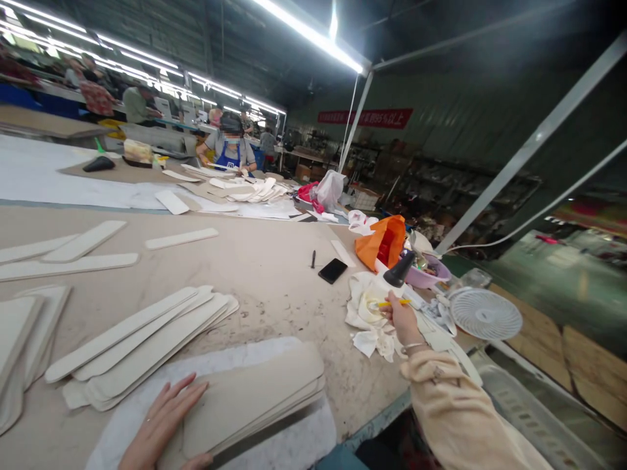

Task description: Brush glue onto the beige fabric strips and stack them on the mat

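My left hand (164, 421) rests with fingers stretched out on the left end of a stack of pale, round-cornered flat pieces (259, 388). White sheeting (318, 421) lies beneath that stack. Out to the right, my right hand (402, 318) pinches a thin yellow stick (394, 303), its kind too small to make out. The stick is over a crumpled cream cloth (365, 303). Left of the near stack lies a fanned pile of long pale strips (151, 343), and more pale pieces (22, 352) are heaped at the left edge.
A black phone (333, 271) and a small dark tool (313, 259) lie mid-table. Right of them are an orange bag (382, 241), a purple basin (428, 273) and a white fan (486, 314). Loose strips (181, 239) lie farther back. A co-worker (230, 150) sits across the table.
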Demonstrator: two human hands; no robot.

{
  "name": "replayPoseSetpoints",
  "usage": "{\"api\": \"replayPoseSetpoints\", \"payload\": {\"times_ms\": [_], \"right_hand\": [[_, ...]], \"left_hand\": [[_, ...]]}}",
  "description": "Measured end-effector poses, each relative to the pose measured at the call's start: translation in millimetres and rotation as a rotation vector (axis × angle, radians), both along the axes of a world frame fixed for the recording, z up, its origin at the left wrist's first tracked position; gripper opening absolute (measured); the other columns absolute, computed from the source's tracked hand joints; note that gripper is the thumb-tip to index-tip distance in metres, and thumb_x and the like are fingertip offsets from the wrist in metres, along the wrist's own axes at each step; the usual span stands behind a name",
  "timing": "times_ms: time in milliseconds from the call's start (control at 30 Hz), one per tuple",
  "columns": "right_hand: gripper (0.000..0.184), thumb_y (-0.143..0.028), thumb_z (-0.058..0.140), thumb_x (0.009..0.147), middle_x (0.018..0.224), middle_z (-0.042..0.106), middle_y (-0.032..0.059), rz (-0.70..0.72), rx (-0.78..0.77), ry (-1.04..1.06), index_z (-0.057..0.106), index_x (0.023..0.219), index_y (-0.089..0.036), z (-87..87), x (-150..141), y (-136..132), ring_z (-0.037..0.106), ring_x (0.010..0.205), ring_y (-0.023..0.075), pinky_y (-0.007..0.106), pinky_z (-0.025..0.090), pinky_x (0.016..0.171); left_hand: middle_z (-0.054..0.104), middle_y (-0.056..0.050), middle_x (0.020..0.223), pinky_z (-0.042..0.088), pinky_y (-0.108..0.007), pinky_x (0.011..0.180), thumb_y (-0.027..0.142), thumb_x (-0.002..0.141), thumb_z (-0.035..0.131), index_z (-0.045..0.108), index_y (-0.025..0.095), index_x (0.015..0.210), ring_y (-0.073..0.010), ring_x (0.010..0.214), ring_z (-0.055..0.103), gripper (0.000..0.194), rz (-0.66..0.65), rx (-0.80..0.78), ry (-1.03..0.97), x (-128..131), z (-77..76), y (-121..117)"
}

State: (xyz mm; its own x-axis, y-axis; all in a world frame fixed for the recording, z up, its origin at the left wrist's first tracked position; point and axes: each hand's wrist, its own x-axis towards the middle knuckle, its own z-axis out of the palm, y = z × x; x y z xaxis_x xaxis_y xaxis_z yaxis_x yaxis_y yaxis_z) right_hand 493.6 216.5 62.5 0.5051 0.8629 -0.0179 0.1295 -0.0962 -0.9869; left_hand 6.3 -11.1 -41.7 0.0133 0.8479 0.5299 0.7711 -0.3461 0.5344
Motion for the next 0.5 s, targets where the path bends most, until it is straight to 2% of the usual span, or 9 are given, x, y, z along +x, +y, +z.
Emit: {"api": "replayPoseSetpoints", "payload": {"times_ms": [133, 267, 400, 500], "right_hand": [[0.045, -0.06, 0.063, 0.075, 0.049, 0.059, -0.0017, -0.021, -0.026, 0.154, 0.054, 0.085, -0.018, 11.3, 5, -3, 0.038, 0.035, 0.0066, 0.015, 0.025, 0.032], [0.045, -0.063, 0.056, 0.08, 0.048, 0.054, -0.0037, -0.018, -0.047, 0.256, 0.049, 0.083, -0.019, 10.8, 8, -11, 0.037, 0.034, 0.0056, 0.014, 0.026, 0.032], [0.041, -0.057, 0.059, 0.081, 0.048, 0.055, -0.0023, -0.025, -0.054, 0.267, 0.051, 0.083, -0.017, 5.5, 5, -19, 0.038, 0.034, 0.0055, 0.014, 0.025, 0.032], [0.04, -0.056, 0.063, 0.077, 0.048, 0.055, -0.0018, -0.004, -0.029, 0.237, 0.053, 0.081, -0.017, 14.2, 2, -26, 0.037, 0.034, 0.0065, 0.016, 0.023, 0.032]], "left_hand": [[0.052, -0.002, 0.142, 0.043, -0.057, 0.105, 0.048, 0.068, 0.07, 0.042, 0.041, 0.14, -0.0369, 0.129, 0.048, 0.077, 0.01, -0.015, 0.018, 1, 11.9, -2], [0.055, -0.009, 0.139, 0.045, -0.053, 0.103, 0.046, 0.07, 0.073, 0.044, 0.032, 0.138, -0.0348, 0.126, 0.052, 0.075, -0.012, -0.025, 0.064, 1, 23.1, -4], [0.056, -0.011, 0.137, 0.051, -0.048, 0.098, 0.049, 0.069, 0.075, 0.048, 0.029, 0.135, -0.0344, 0.124, 0.055, 0.074, -0.024, -0.015, 0.048, 2, 27.7, -3], [0.054, -0.013, 0.138, 0.051, -0.049, 0.098, 0.049, 0.068, 0.076, 0.047, 0.028, 0.135, -0.0346, 0.124, 0.054, 0.075, -0.024, -0.032, -0.006, 4, 28.0, -2]]}}
